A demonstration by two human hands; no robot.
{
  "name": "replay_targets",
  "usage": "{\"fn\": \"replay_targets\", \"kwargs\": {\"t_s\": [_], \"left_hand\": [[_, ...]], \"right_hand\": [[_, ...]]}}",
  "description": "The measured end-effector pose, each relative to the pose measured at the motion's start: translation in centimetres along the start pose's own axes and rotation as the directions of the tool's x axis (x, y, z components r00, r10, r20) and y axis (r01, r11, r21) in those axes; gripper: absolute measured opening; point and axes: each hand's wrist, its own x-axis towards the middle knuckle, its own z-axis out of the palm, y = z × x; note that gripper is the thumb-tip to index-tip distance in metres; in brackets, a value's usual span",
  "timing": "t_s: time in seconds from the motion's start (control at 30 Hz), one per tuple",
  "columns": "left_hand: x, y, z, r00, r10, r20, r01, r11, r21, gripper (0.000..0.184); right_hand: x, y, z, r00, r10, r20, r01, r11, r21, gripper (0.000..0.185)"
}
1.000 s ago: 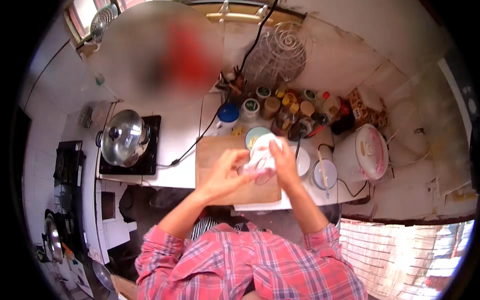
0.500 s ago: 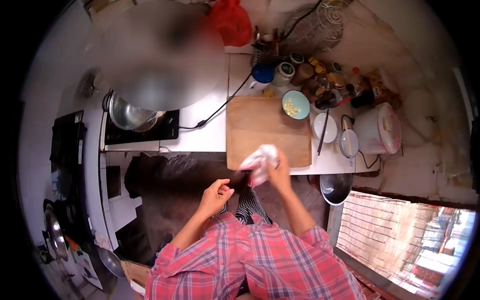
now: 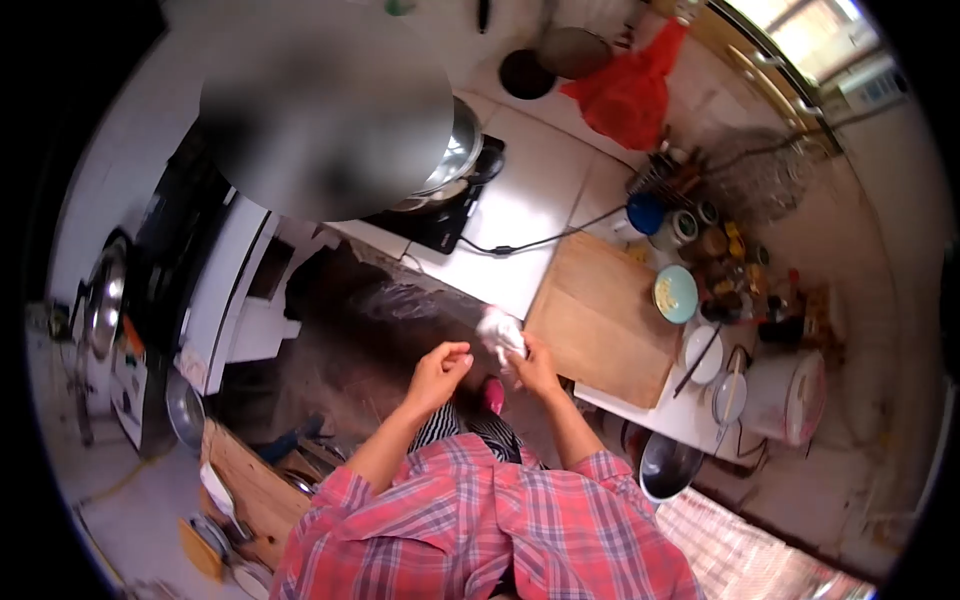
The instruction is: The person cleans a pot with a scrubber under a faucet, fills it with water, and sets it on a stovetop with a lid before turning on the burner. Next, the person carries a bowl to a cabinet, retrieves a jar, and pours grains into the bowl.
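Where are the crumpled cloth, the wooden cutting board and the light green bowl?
Crumpled cloth (image 3: 499,332): head view, on the middle of its bunched folds.
Wooden cutting board (image 3: 600,322): head view, on its bare top, near the middle.
Light green bowl (image 3: 685,291): head view, on its bare inside.

A white-tiled surface (image 3: 525,165) runs slantwise along a pale wall (image 3: 455,45), which looks pinkish and stained toward the right. At upper right, a brown-framed window (image 3: 790,35) is bright with daylight. The floor (image 3: 340,395) below is brownish and dim. At lower right lies a brightly lit, pale screen (image 3: 740,540) with reddish lines.
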Motion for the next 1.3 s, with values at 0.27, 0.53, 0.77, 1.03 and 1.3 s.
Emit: {"fn": "replay_targets", "kwargs": {"t_s": [0.27, 0.53, 0.77, 1.03, 1.3], "left_hand": [[2.6, 3.5, -7.7, 0.83, 0.276, -0.485, -0.185, 0.956, 0.228, 0.029], [8.1, 8.6, -14.6, 0.842, 0.453, -0.294, -0.449, 0.889, 0.083, 0.032], [13.7, 13.5, -25.5, 0.766, 0.631, -0.124, -0.591, 0.766, 0.253, 0.035], [17.8, 14.4, -27.3, 0.915, 0.4, 0.042, -0.4, 0.916, -0.017, 0.012], [19.8, 15.4, -26.4, 0.911, 0.396, 0.117, -0.402, 0.915, 0.037, 0.012]], "right_hand": [[-1.2, -11.5, -0.7, 0.99, 0.13, 0.056, -0.139, 0.816, 0.561, 0.032], [3.8, -24.0, 8.0, 0.986, -0.132, -0.105, 0.164, 0.89, 0.425, 0.036], [10.1, -30.5, 19.4, 0.9, -0.258, -0.352, 0.39, 0.837, 0.384, 0.038], [13.2, -32.6, 23.2, 0.928, -0.202, -0.315, 0.297, 0.909, 0.292, 0.04], [15.4, -32.0, 23.0, 0.815, -0.212, -0.54, 0.337, 0.93, 0.143, 0.031]]}}
